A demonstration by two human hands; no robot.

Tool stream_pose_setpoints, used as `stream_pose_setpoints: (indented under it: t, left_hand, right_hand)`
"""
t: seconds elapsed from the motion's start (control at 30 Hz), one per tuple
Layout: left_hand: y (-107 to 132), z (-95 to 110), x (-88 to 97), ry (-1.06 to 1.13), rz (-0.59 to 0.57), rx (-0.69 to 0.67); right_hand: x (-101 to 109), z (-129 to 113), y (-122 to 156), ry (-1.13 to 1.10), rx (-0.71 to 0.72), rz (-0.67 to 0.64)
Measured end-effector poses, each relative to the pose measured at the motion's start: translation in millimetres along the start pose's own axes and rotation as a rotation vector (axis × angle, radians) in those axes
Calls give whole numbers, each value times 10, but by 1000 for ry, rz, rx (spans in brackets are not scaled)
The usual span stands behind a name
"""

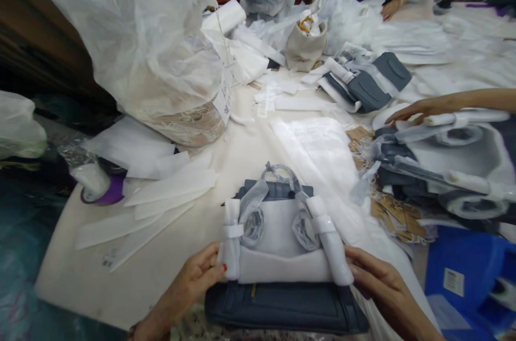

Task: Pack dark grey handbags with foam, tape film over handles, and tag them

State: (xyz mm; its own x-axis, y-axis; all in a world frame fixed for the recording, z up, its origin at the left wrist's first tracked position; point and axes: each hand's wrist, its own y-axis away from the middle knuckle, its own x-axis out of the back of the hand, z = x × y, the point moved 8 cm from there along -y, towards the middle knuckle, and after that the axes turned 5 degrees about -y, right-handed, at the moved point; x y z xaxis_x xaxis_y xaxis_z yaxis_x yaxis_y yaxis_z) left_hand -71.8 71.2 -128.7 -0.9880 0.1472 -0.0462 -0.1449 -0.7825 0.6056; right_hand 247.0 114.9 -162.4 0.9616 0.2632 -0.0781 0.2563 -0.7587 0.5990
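Grey handbag (282, 306), its front padded with white foam sheet (278, 268), lies flat at the table's (161, 271) near edge. The left hand (199, 275) comes in low, thumb and fingers pinched on the padded left side. The right hand (374, 279), fingers slightly curled, grips the right side by a wrapped strap (330, 239).

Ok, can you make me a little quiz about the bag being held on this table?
1. True or false: the left hand and the right hand both touch the grey handbag.
2. What covers the handbag's front? A) white padding B) red ribbon C) newspaper
3. Fill in: the plastic box at the lower right is ____.
Key: 1 true; 2 A; 3 blue.
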Motion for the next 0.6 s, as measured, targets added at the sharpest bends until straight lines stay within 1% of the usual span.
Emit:
stream_pose_setpoints:
  t: [0.1,0.17,0.23,0.33,0.4,0.5,0.53,0.6]
  left_hand:
    - [-26,109,-17,15,-49,42]
    - [-43,114,-4,27,-74,45]
    - [-68,47,14,26,-75,59]
    - [-109,-91,58,-63,-34,120]
    - [-132,-89,84,-108,-6,105]
    - [-157,22,128,-178,37,-21]
    - [-161,43,138,-227,47,-59]
    - [-163,45,142,-345,54,-127]
  right_hand:
    - [-98,-106,-39,-93,-26,-126]
    - [-196,-139,-66,-146,-62,-214]
    - [-301,-151,-87,-174,-90,-307]
    - [-411,-161,-109,-174,-108,-417]
    - [-433,-160,-123,-154,-124,-438]
    - [-408,-168,-147,-83,-113,-388]
    - [-393,-184,-153,-42,-86,-365]
    - [-368,-259,-155,78,28,-332]
